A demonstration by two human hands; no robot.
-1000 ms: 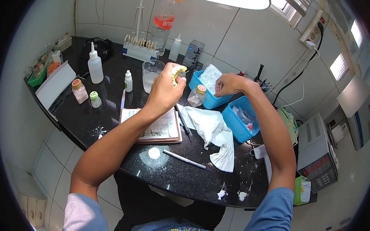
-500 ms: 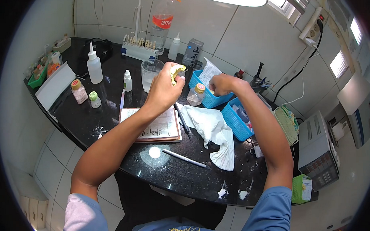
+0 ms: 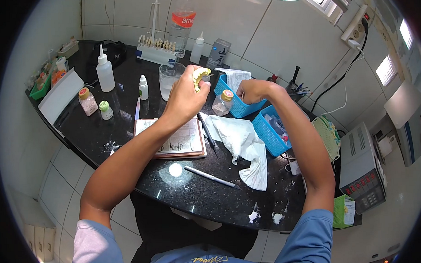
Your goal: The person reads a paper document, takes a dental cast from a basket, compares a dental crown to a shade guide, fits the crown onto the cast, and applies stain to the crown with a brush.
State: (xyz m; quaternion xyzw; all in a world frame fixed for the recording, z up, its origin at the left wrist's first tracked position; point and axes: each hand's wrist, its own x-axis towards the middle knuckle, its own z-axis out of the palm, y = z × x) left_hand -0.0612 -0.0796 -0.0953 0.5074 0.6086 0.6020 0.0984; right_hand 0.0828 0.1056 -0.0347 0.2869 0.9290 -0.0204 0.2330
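My left hand (image 3: 187,93) is closed around a yellow dental cast (image 3: 199,75), raised above the desk near a clear glass cup (image 3: 167,76). My right hand (image 3: 254,91) reaches down into a blue basket (image 3: 240,109), its fingers curled and their tips hidden inside, so I cannot see what they touch. A folded printed paper (image 3: 236,75) sticks up at the basket's back. Just left of the basket stands a jar with a gold lid (image 3: 222,103). Below the hands lie a white cloth (image 3: 238,142) and a clipboard with a written sheet (image 3: 185,140).
On the black desk lie a knife-like tool (image 3: 212,177) and a dark pen-like tool (image 3: 207,134). Bottles (image 3: 105,75) and jars stand at the left. A shade guide rack (image 3: 157,53) and a large water bottle (image 3: 181,28) are at the back. A second blue basket (image 3: 271,136) sits under my right forearm.
My right hand has shifted slightly and sits in the blue basket, and the paper there has tipped over. My left hand still holds the dental cast in nearly the same place.
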